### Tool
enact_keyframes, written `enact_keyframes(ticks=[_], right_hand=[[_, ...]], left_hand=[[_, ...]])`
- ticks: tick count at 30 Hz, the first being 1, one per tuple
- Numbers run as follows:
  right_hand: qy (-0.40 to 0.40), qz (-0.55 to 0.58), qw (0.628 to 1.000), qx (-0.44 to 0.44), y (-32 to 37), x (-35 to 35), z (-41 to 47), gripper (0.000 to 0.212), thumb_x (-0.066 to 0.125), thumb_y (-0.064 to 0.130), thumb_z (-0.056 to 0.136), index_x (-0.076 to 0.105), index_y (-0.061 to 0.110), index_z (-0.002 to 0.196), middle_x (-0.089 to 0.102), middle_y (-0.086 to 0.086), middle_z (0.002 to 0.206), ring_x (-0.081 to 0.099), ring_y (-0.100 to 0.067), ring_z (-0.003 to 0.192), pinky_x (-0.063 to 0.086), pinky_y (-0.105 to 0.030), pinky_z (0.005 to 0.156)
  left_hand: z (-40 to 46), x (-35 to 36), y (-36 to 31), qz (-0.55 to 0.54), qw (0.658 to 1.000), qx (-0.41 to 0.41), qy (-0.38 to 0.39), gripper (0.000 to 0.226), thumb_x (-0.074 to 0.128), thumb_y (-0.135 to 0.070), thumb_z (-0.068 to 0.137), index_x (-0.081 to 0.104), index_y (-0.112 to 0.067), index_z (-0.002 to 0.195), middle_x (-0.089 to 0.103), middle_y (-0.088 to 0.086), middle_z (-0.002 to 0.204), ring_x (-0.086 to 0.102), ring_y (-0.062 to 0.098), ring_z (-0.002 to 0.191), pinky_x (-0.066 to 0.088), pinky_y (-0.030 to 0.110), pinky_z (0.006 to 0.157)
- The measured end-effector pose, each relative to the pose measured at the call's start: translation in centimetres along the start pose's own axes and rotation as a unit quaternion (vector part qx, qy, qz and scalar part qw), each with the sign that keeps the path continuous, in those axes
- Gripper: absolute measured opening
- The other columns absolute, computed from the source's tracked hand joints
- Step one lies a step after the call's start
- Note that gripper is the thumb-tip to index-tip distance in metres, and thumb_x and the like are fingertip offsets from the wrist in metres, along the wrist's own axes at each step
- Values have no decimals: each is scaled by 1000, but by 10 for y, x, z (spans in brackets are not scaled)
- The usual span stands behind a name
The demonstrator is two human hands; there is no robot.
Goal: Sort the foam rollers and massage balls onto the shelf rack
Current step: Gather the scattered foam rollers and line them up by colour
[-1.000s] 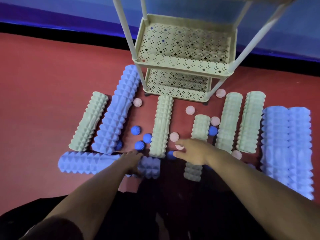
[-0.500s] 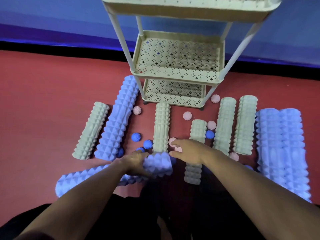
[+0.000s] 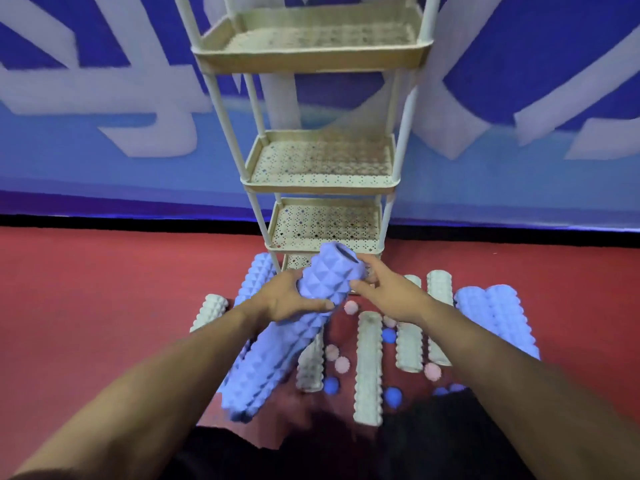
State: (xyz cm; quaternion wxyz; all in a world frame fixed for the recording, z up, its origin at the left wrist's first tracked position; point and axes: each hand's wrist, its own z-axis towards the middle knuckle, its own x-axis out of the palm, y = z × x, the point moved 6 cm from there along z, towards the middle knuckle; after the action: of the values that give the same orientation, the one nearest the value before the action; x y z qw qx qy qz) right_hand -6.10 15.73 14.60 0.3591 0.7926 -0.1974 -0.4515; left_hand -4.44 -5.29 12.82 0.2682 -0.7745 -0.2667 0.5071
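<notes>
The left hand [image 3: 289,299] grips a blue roller [image 3: 294,337] round its upper part, fingers curled over it; the right hand [image 3: 388,294] pinches the same roller near its top end, just in front of the shelf rack [image 3: 311,60]; the step in hand looks like the carry of a first roller to the rack, whose shelves show nothing on them; next it likely needs turning level to fit a shelf; its long axis runs from low near the body up toward the rack, hollow end foremost.
</notes>
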Motion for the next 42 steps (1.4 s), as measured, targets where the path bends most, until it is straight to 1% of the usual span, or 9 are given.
enact_keyframes(ticks=[2, 5, 8, 10, 15, 21, 25, 32, 42], right_hand=[[-25, 13, 999, -25, 23, -22, -20, 73, 59, 52, 93, 14, 54, 151, 65, 16, 125, 67, -8, 103, 50, -25, 86], [-64, 53, 994, -68, 57, -51, -54, 87, 62, 43, 95, -2, 56, 152, 64, 13, 126, 70, -10, 96, 53, -26, 87], [-91, 88, 986, -111, 75, -73, -81, 93, 65, 43, 94, -5, 50, 155, 58, 14, 132, 65, 1, 106, 49, -16, 91], [-101, 96, 984, -112, 82, -85, -99, 93, 66, 47, 93, -3, 47, 156, 58, 13, 130, 64, -2, 110, 49, -22, 96], [-120, 79, 980, -134, 90, -113, -143, 85, 64, 36, 97, 4, 38, 157, 47, 12, 132, 53, -4, 120, 41, -17, 91], [-155, 56, 978, -131, 85, -151, -182, 92, 67, 52, 90, 5, 41, 157, 45, -1, 152, 47, -15, 138, 39, -43, 115], [-178, 24, 975, -131, 81, -175, -202, 87, 67, 44, 93, 10, 33, 158, 43, 6, 149, 42, -14, 140, 36, -29, 111], [-224, 19, 970, -95, 41, -205, -212, 84, 74, 51, 85, 28, 31, 152, 45, 9, 150, 46, -12, 136, 37, -26, 104], [-208, 28, 978, -5, -62, -213, -184, 88, 86, 54, 70, 43, 31, 143, 58, 13, 130, 58, -10, 116, 46, -29, 98]], left_hand=[[-13, -17, -37, -24, 999, 25, -20, 39, 87, -52, 69, 65, -34, 96, 69, -24, 87, 61, -16, 75, 41, 9, 65], [-38, -35, -90, -65, 995, 63, -52, 49, 88, -49, 69, 68, -31, 110, 74, -22, 99, 65, -14, 87, 46, 10, 73], [-61, -47, -135, -124, 983, 104, -86, 41, 87, -43, 74, 70, -33, 110, 75, -19, 106, 68, -6, 99, 51, 13, 84], [-74, -52, -162, -167, 972, 126, -105, 46, 86, -43, 77, 69, -27, 117, 75, -14, 111, 69, 3, 106, 53, 25, 94], [-104, -52, -220, -261, 943, 168, -120, 28, 81, -22, 84, 66, -30, 107, 77, -14, 102, 73, 3, 92, 55, 21, 72], [-121, -46, -271, -326, 922, 178, -113, 38, 82, -30, 82, 65, -28, 116, 76, -8, 110, 73, 16, 101, 62, 43, 79], [-124, -43, -298, -373, 903, 184, -108, 44, 81, -38, 81, 65, -29, 121, 74, -8, 115, 71, 18, 107, 61, 48, 81], [-104, -18, -316, -459, 874, 147, -64, 47, 72, -49, 87, 63, -29, 129, 73, -4, 120, 71, 22, 107, 61, 47, 77], [-16, 62, -306, -463, 884, 58, -21, 54, 64, -66, 85, 66, -31, 127, 75, -1, 116, 73, 24, 103, 61, 43, 74]])
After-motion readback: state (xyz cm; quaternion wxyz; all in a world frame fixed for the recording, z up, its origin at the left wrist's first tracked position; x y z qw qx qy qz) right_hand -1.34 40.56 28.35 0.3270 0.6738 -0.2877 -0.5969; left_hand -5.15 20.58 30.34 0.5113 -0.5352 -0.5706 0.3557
